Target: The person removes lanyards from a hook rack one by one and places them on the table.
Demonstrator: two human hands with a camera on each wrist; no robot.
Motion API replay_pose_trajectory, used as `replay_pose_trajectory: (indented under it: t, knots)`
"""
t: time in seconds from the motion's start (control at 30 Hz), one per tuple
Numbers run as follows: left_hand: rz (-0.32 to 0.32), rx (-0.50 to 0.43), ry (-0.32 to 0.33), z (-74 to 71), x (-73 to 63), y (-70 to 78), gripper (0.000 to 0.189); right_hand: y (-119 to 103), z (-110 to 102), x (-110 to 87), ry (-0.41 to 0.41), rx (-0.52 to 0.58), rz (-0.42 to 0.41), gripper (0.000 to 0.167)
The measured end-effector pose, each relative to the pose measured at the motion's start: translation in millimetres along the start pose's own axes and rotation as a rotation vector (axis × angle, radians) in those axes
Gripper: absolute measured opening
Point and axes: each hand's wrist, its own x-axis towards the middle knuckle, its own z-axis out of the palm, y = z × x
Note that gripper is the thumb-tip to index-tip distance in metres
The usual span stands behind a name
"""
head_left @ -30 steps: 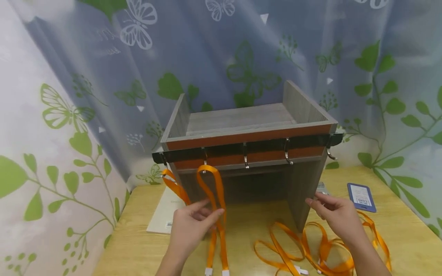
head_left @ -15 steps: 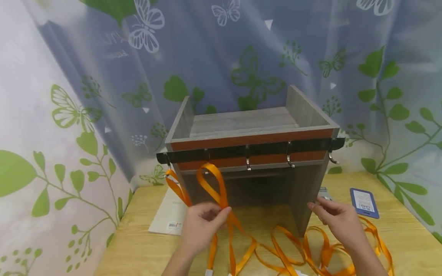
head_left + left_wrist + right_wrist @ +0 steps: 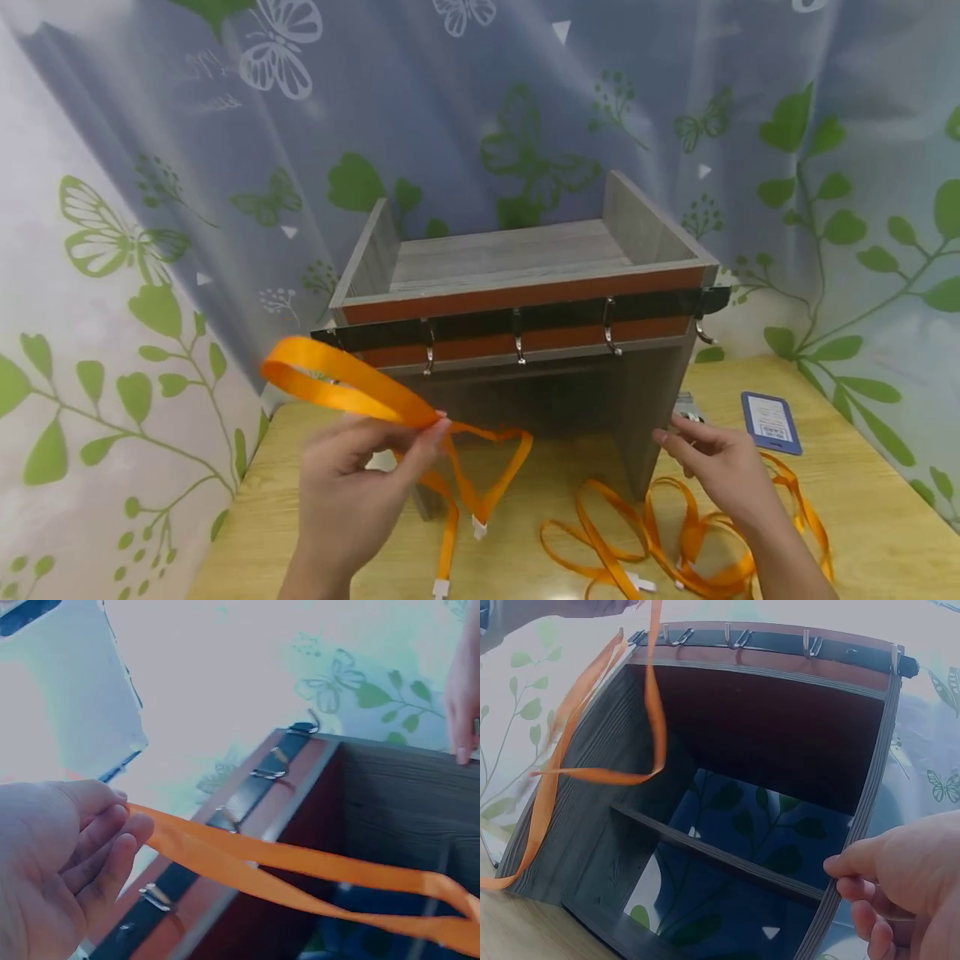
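Observation:
My left hand pinches an orange lanyard between thumb and fingers. Its loop sticks out to the left, before the left end of the black hook rail, and its white-clipped ends dangle below. In the right wrist view another orange lanyard hangs at the rail's left end; the loop and hand mostly cover it in the head view. My right hand holds the edge of the right side panel of the grey wooden shelf, thumb and fingertips on it.
Several tangled orange lanyards lie on the table at front right. A blue card holder lies farther right. Bare metal hooks line the shelf front. Patterned curtain hangs behind.
My left hand has taken the lanyard loop away from the second hook and moved it left and nearer. The lanyard's straps have swung and spread. My right hand stays at the side panel.

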Motion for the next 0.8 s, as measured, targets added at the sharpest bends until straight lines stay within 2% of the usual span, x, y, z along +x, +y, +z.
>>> replay_pose_trajectory:
  t: [0.07, 0.17, 0.23, 0.3, 0.43, 0.47, 0.53, 0.63, 0.7, 0.77, 0.8]
  knots:
    - [0.012, 0.009, -0.019, 2.0, -6.8, -2.6, 0.010, 0, 0, -0.3, 0.003, -0.007, 0.002, 0.055]
    - [0.022, 0.000, -0.059, 6.7, -21.0, -9.3, 0.024, -2, -1, -0.4, 0.007, -0.015, 0.000, 0.055]
    - [0.002, -0.028, -0.089, 9.5, -29.6, -12.7, 0.030, -3, 0, -0.2, 0.008, -0.023, 0.000, 0.056]
    - [-0.044, -0.061, -0.126, 12.1, -37.3, -14.8, 0.035, -4, 0, 0.1, 0.012, -0.028, -0.003, 0.056]
    - [-0.195, -0.051, -0.182, 16.0, -49.4, -14.6, 0.041, -4, 0, -0.3, 0.004, -0.011, 0.000, 0.054]
    - [-0.248, -0.044, -0.191, 16.4, -52.1, -14.5, 0.041, -4, 0, -0.4, -0.002, 0.000, 0.003, 0.054]
    - [-0.403, -0.036, -0.216, 16.6, -56.9, -14.0, 0.038, -4, 0, -0.7, -0.015, 0.023, 0.005, 0.054]
    - [-0.697, -0.044, -0.287, 16.7, -63.2, -19.1, 0.022, -5, 0, -1.1, -0.021, 0.047, 0.000, 0.054]
    - [-0.885, -0.088, -0.375, 16.9, -67.8, -25.6, 0.011, -4, 0, -1.2, -0.018, 0.050, -0.004, 0.054]
    - [-1.006, -0.154, -0.472, 18.1, -74.1, -34.6, 0.007, -4, -1, -1.6, -0.016, 0.053, 0.000, 0.055]
    - [-1.036, -0.185, -0.516, 18.9, -77.9, -39.0, 0.008, -3, -1, -1.9, -0.017, 0.056, 0.004, 0.055]
